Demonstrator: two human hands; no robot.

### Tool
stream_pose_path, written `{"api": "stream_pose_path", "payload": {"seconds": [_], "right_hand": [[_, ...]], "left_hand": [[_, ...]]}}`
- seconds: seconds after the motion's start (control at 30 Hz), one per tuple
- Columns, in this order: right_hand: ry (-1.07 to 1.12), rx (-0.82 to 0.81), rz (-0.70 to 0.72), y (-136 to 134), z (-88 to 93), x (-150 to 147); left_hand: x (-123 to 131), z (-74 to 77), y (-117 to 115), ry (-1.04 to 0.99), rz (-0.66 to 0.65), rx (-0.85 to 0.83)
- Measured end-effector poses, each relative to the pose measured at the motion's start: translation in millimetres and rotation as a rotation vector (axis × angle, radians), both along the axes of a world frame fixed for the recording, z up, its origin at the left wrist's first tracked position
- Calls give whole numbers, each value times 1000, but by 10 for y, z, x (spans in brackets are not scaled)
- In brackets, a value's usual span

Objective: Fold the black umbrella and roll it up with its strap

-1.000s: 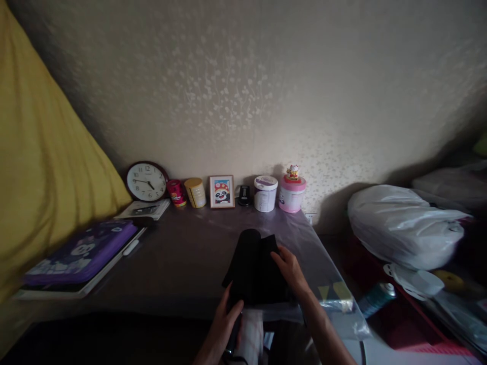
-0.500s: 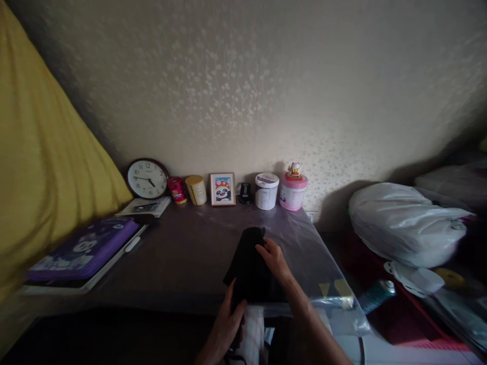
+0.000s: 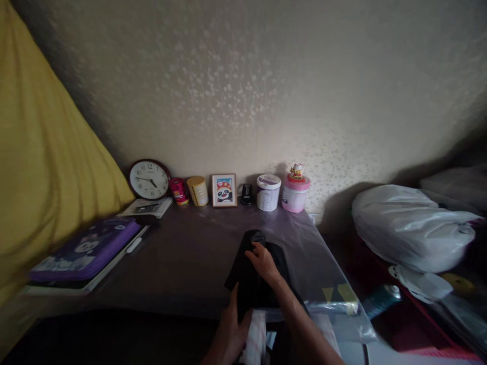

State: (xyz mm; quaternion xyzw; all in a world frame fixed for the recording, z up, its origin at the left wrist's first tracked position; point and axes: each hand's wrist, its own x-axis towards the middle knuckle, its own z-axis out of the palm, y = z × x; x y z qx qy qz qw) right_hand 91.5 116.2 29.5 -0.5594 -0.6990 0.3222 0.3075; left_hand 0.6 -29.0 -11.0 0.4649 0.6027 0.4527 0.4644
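In the head view, a black folded item (image 3: 237, 274), fabric-like by its look, lay over the near edge of the table (image 3: 182, 248), a little right of centre in the lower half of the frame. Its long axis ran from the bottom centre up toward the row of tubs, its far end rounded. The right hand (image 3: 263, 262) came in from the lower right and lay over the upper part; its fingers were bent, close together, touching the dark surface, though whether they gripped it I could not tell. The left hand (image 3: 233, 322) was lower, at the near end, the item stretching up and away from its fingertips. Its thumb and forefinger stood wide apart; the other fingers were hidden, so their hold could not be read. The right hand was thus nearer the far end, below the white tub (image 3: 268, 195).
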Motion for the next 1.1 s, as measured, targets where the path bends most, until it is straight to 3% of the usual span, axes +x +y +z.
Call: {"api": "stream_pose_path", "payload": {"seconds": [0.23,0.5,0.7,0.93,1.1], "right_hand": [[-27,44,41,42,-18,-11],[-36,37,106,72,-45,20],[52,-51,287,42,-20,46],[-88,108,362,-138,27,72],[-143,263,425,-302,-2,102]], "left_hand": [[28,-21,-14,-66,59,-80],[47,-35,-24,46,61,-53],[39,-21,-31,76,56,-70],[4,53,-38,145,-46,-42],[27,105,-51,182,-7,-58]]}}
